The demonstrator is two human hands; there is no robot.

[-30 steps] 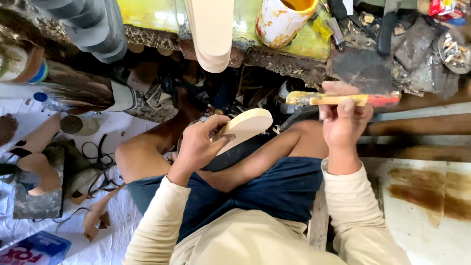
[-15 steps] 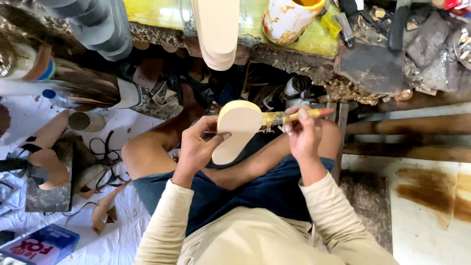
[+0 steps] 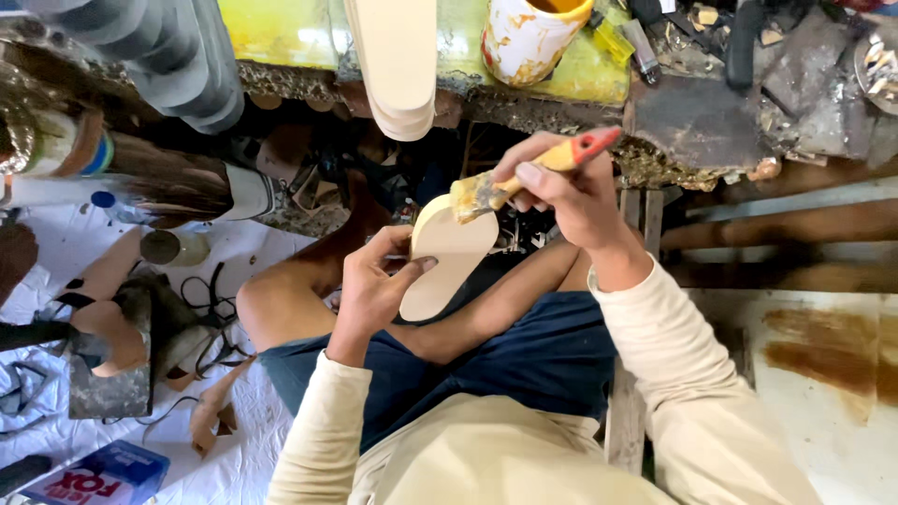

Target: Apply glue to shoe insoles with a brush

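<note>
Above the lap, the left hand (image 3: 374, 285) pinched a pale insole (image 3: 447, 266) with closed fingers. The right hand (image 3: 561, 192), fingers wrapped around a glue brush (image 3: 524, 173), pressed the bristles to the insole's top end. A paint-stained can (image 3: 528, 37) stood on the bench beyond.

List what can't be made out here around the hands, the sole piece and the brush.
- Head view: underside of the flat cream sole-shaped piece, turned away; left hand covers its near edge.
- Bristles of the yellow-handled brush: blurred and smeared; wetness unclear.
- Yellow-stained white can: cut by the top edge.
- Right hand fingers hide the mid-handle.
</note>
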